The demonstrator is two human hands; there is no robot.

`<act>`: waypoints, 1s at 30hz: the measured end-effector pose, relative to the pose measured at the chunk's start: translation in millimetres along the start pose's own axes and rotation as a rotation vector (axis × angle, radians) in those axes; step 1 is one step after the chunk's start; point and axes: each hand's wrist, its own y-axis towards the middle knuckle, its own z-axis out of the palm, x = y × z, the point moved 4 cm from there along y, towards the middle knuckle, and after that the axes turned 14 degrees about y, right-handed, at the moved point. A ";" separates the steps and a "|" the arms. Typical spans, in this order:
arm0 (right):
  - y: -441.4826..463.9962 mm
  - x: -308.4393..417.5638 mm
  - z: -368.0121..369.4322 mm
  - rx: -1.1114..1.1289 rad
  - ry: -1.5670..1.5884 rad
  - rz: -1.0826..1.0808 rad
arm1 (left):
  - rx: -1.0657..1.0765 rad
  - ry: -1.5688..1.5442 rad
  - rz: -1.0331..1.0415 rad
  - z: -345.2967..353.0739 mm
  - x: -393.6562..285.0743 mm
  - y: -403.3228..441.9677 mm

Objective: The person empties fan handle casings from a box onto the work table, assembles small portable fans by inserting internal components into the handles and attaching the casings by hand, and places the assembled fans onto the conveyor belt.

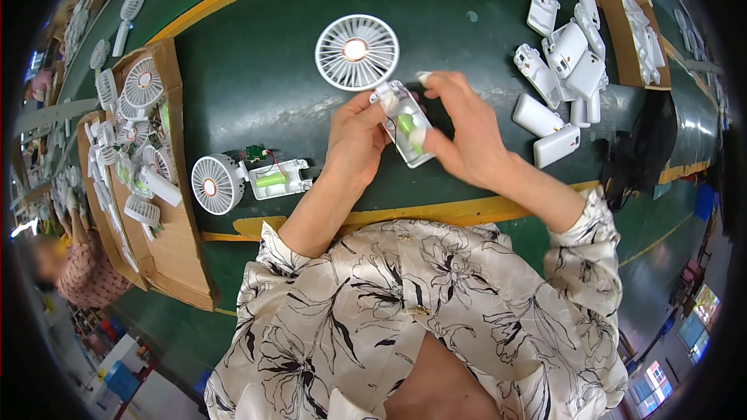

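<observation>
A white handheld fan [356, 52] lies with its round grille away from me and its handle housing [422, 157] opened, baring a green battery [406, 125]. My left hand [359, 134] grips the housing near the grille, its thumb on the upper end. My right hand [465, 126] is at the housing's right side. Its thumb touches the housing beside the battery, while the index finger is raised apart from it. White covers show on some fingertips. To the left lies a second fan [218, 184], with its own battery [271, 180] and a green circuit board [254, 153] exposed.
A cardboard box [176, 264] with several fans stands on the left. White handle shells [556, 145] are piled at the right, near another box of shells [616, 35]. Black cloth [652, 140] hangs at the right edge. Another person [92, 271] sits at far left.
</observation>
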 end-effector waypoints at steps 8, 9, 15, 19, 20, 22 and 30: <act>-0.9 7.2 23.0 -0.115 -0.283 0.109 | -0.061 0.047 0.041 6.7 -5.7 -5.1; 0.4 5.6 22.0 -0.149 -0.231 0.146 | -0.052 0.056 0.056 6.4 -4.6 -5.5; -2.9 -15.9 14.7 -0.130 0.080 0.626 | 0.027 0.052 0.133 3.5 -5.3 -9.6; -10.6 -24.9 20.5 -0.137 0.569 0.608 | 0.073 0.032 0.161 7.1 -4.6 -10.8; -11.4 -24.0 20.6 -0.157 0.661 0.583 | 0.072 0.046 0.159 5.4 -2.1 -9.4; -13.5 -24.5 19.9 -0.155 0.625 0.594 | 0.069 0.060 0.155 7.9 -2.6 -9.7; -18.8 -5.0 4.4 -0.250 0.246 0.067 | 0.032 0.256 0.114 1.5 -4.1 -10.2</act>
